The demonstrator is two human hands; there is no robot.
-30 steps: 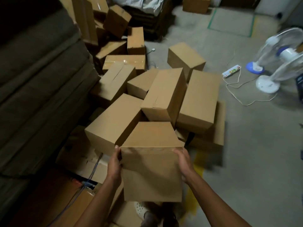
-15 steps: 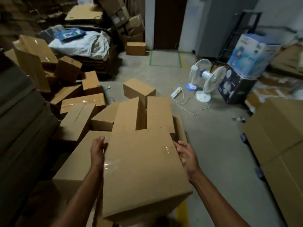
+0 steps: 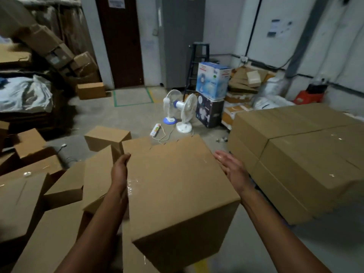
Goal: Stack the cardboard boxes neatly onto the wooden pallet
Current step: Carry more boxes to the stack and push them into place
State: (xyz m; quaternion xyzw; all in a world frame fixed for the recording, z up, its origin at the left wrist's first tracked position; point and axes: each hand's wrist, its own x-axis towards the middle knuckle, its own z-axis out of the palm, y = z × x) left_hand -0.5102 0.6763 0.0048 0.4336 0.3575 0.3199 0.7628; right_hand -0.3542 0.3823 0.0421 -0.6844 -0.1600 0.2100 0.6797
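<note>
Stacked boxes (image 3: 295, 154) are filling the right of the frame in two layers, tops level. Loose boxes (image 3: 25, 198) are lying jumbled across the left and lower left. Carried box (image 3: 177, 190) is hanging at centre, tilted, near corner dipping toward the bottom edge, just left of the stack and apart from it. Left hand (image 3: 119, 170) is pressing flat on its left face, fingers straight, together. Right hand (image 3: 232, 168) is lying against its right edge, fingers straight, slightly spread. Two white fans (image 3: 181, 113) are standing above centre, with a power strip (image 3: 155, 130) lying just below.
</note>
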